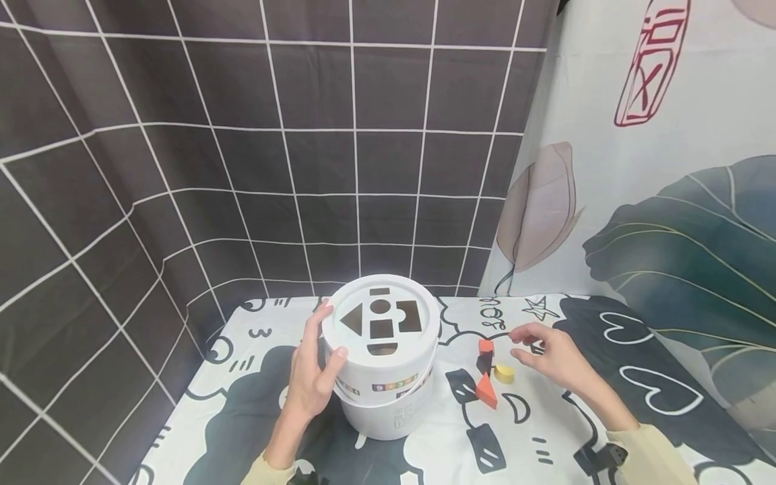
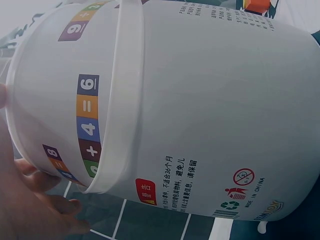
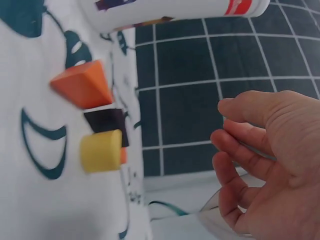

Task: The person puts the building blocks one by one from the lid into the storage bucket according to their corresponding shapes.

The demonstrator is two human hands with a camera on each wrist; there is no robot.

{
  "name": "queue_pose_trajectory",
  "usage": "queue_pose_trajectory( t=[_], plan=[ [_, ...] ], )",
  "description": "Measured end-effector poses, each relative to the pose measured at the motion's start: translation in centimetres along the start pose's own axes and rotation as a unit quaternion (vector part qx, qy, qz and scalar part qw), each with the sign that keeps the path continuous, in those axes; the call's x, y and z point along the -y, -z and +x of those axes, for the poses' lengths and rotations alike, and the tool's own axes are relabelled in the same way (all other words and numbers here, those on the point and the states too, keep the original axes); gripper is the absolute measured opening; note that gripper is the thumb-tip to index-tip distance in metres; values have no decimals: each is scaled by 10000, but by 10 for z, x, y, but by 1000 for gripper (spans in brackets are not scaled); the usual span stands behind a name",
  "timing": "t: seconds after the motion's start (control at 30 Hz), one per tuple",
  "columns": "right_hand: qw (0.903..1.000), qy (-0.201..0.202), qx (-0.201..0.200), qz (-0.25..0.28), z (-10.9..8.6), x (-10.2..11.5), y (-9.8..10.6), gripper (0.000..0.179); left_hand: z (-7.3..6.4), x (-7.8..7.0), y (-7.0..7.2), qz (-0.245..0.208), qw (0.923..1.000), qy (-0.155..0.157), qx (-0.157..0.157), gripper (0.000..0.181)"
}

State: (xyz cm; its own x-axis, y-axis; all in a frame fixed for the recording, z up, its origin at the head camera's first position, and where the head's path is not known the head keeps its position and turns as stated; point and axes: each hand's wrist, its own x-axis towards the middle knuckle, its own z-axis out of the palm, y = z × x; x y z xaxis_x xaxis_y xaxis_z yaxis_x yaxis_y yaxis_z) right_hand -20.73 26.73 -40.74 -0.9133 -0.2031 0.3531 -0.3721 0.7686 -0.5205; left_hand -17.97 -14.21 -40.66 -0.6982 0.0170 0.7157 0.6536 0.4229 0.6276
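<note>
A white shape-sorter bucket [image 1: 383, 419] stands upright, its lid [image 1: 350, 342] cut with square, round, triangular and other holes. My left hand [image 1: 312, 380] holds it at the upper left, thumb on the near side and fingers round the far side. Number labels [image 2: 88, 105] run along its side in the left wrist view. To the right of the bucket, my right hand [image 1: 554, 353] hovers with loosely bent fingers and nothing between them. Nearest to it lie a yellow cylinder [image 1: 504, 374], an orange-red block [image 1: 486, 345], a dark block [image 1: 484, 363] and an orange triangular block [image 1: 486, 392].
A white cloth with black cartoon drawings [image 1: 533, 431] covers the table. Behind it hangs a dark curtain with a white grid [image 1: 315, 162], and at the right a pale leaf-patterned one [image 1: 606, 202]. A thin handle [image 1: 424, 380] slants across the bucket's front.
</note>
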Motion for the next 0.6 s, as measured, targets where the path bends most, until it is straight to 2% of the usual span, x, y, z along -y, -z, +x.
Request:
queue_pose_trajectory(
  t=[0.4,0.6],
  plan=[
    [9994,-294,120,167,-16,-27,-17,24,-2,-1,1,70,9998,164,19,66],
    [9988,-422,62,241,-20,-34,-24,24,0,-1,1,53,9999,105,23,65]
  ],
)
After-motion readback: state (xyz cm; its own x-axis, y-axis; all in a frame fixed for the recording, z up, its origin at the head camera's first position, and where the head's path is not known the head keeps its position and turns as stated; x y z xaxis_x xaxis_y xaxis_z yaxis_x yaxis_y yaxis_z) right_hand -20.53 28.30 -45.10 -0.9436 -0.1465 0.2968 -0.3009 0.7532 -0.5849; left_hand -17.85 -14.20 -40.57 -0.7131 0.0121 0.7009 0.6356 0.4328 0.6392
